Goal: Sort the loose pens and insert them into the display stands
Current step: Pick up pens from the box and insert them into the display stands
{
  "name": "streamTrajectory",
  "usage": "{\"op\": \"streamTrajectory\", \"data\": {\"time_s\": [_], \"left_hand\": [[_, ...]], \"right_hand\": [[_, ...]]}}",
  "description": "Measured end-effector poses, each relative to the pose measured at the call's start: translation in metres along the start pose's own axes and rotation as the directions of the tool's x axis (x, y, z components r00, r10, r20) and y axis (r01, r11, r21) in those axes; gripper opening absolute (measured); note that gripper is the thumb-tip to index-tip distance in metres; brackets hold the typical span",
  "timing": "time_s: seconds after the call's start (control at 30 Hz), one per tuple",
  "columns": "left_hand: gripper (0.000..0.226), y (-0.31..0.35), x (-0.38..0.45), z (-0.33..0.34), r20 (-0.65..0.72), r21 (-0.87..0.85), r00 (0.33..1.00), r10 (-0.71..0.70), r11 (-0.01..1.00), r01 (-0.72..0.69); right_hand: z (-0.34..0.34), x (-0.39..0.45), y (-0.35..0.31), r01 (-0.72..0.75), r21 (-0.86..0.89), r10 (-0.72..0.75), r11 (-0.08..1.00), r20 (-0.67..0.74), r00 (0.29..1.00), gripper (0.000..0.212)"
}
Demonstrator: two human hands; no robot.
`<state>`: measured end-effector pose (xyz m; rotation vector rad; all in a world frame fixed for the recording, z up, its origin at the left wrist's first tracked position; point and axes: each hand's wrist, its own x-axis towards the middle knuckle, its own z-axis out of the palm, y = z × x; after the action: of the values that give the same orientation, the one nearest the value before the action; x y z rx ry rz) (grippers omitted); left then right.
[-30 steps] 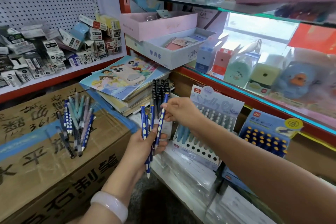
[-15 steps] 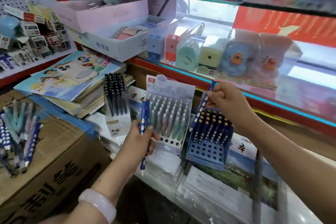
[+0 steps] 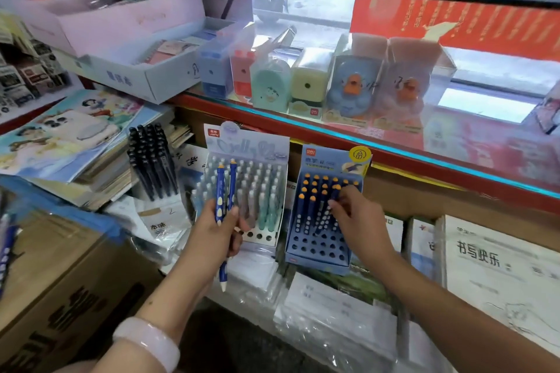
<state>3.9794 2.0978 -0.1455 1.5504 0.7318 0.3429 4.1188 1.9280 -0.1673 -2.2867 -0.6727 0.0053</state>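
Note:
My left hand [image 3: 216,235] grips two blue pens with white dots and orange caps [image 3: 220,191], held upright in front of a pale display stand [image 3: 251,191] full of pastel pens. My right hand [image 3: 356,221] pinches one blue pen [image 3: 328,206] that slants down into the dark blue display stand [image 3: 321,245]. That stand holds several matching orange-capped pens in its upper rows, and its lower holes are bare. A few more loose pens [image 3: 6,245] lie on a cardboard box [image 3: 60,281] at the far left.
A holder of black pens [image 3: 151,160] stands left of the pale stand, beside a pile of picture books [image 3: 66,136]. Above, a red-edged glass shelf [image 3: 394,151] carries boxed sharpeners and trays. Wrapped paper packs [image 3: 333,312] lie under the stands.
The view swung right. My right hand took one pen from the bunch in my left hand, carried it to the dark blue stand and lowered it among the pens there.

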Motion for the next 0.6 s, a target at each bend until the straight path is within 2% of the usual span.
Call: {"op": "streamTrajectory", "data": {"time_s": [0.27, 0.4, 0.6], "left_hand": [[0.013, 0.000, -0.001, -0.001, -0.003, 0.004, 1.000, 0.000, 1.000, 0.000], [0.019, -0.001, -0.002, -0.001, 0.004, 0.005, 1.000, 0.009, 1.000, -0.009], [0.015, -0.003, -0.002, -0.003, 0.045, -0.052, 0.999, 0.016, 0.999, -0.013]], "right_hand": [[0.014, 0.002, 0.006, 0.019, -0.046, -0.018, 0.999, 0.033, 0.999, 0.012], [0.023, 0.002, 0.011, -0.020, -0.065, 0.024, 0.998, 0.069, 0.997, 0.013], [0.027, 0.003, 0.012, -0.065, -0.093, 0.076, 0.994, 0.114, 0.991, 0.014]]}}
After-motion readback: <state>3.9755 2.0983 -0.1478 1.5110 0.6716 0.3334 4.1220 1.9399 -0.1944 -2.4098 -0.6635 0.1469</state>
